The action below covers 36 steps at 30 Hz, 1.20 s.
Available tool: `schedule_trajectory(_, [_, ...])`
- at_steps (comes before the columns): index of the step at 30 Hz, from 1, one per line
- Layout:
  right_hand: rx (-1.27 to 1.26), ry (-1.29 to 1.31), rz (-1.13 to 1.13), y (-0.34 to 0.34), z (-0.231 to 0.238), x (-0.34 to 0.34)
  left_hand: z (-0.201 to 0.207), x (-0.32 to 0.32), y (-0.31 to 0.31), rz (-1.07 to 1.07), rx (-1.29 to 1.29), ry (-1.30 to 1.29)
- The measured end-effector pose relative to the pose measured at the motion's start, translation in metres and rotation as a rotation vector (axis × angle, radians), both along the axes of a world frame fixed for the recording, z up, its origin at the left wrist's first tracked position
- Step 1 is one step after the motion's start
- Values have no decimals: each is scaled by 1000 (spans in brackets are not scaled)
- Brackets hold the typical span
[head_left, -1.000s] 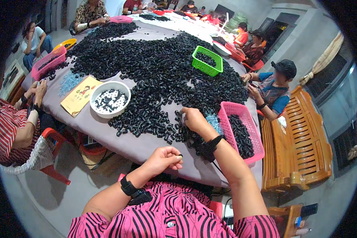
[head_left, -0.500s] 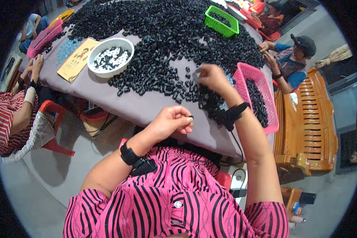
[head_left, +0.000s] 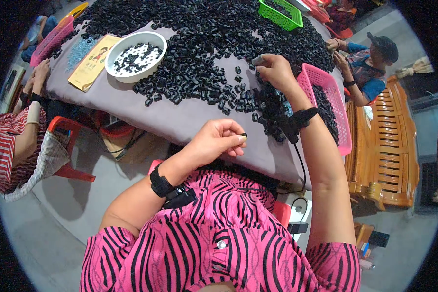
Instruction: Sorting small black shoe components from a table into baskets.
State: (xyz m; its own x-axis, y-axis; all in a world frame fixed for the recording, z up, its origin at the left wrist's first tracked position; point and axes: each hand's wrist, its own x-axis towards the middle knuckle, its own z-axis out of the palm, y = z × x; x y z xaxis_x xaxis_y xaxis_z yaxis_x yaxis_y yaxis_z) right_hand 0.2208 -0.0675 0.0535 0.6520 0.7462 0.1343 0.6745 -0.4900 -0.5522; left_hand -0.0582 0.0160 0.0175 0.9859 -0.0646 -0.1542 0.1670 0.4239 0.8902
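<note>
Above the table's near edge, my left hand is closed in a pinch on a small black piece, only part of which shows past the thumb. My right hand is over the right side of a wide heap of small black ring-like pieces. Its fingers are bent together, with something greyish at the tips; whether that is a fingertip cover or a held thing I cannot tell. Black straps circle both my wrists. Beside my right forearm stands a pink basket with black pieces in it.
On the grey tablecloth are a white bowl of black pieces, a yellow booklet, light-blue bits, a green basket and another pink basket. People sit left and right. A wooden bench stands at right.
The view has shifted a little. My right hand has moved farther away over the heap. My left hand keeps its pinch on the small black piece near the table edge.
</note>
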Motion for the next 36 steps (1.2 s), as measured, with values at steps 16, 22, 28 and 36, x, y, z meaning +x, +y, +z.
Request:
schedule_trajectory(16, [-87,-412,131,52,-7,5,1,-1,1,-34,-37,-6])
schedule_trajectory(22, [-226,-307,117,45,-8,-5,-3,2,3,-45,-65,-25])
schedule_trajectory(28, [-151,191,103,25,16,-30,-3,2,4,-58,-36,-41])
schedule_trajectory(36, [169,840,105,46,42,-60,-12,6,-3,-33,-62,-69])
